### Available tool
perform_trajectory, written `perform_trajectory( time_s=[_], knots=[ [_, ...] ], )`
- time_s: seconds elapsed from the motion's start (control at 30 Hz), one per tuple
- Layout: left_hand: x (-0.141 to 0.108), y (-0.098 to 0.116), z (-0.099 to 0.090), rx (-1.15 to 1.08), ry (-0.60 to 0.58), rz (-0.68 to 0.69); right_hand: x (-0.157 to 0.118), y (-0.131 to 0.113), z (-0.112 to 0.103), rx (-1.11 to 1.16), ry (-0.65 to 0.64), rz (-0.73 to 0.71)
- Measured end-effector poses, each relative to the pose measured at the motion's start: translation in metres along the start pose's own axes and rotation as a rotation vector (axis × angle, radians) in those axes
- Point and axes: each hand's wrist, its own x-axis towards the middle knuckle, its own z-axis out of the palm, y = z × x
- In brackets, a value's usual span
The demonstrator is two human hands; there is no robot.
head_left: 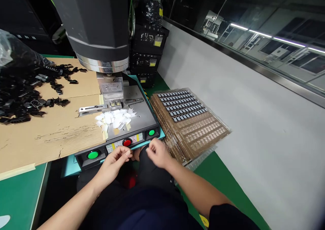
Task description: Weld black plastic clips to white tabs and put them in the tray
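At the black control panel (145, 136): left hand (114, 159) pinched, right hand (158, 153) curled in

Just beyond the left hand's fingertips, a round red push button (127, 142) sits in the panel; a round green push button (151, 132) is just beyond the right hand. The left thumb and forefinger meet at the tips; whether anything small lies between them cannot be told. The right fingers are folded together, perhaps around nothing; that is hidden. Past the panel, loose curved white pieces (115, 117) are heaped on a grey metal plate (142, 118), with a dark grey machine head (93, 17) above. To the left, black plastic parts (20, 103) lie on brown cardboard (15, 145); to the right, stacked clear plastic trays (203, 130) bear small grey pieces (181, 102) in rows.
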Motion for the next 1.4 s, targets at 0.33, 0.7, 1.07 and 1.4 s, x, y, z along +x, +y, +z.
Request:
perform_trajectory(
  time_s=[0.33,0.7,1.07,1.4],
  knots=[
    [0.001,0.014,-0.011,0.225,0.006,0.213,-0.022,-0.011,0.114,-0.093,-0.516,-0.277],
    [0.017,0.053,-0.070,0.873,0.315,0.541,0.062,-0.056,0.036,0.190,0.022,-0.293],
    [0.068,0.059,-0.082,1.322,0.424,0.347,0.172,-0.049,0.028,-0.185,0.018,-0.305],
    [0.062,0.080,-0.091,1.496,0.284,0.247,0.174,-0.029,0.017,-0.136,0.064,-0.272]
  ],
)
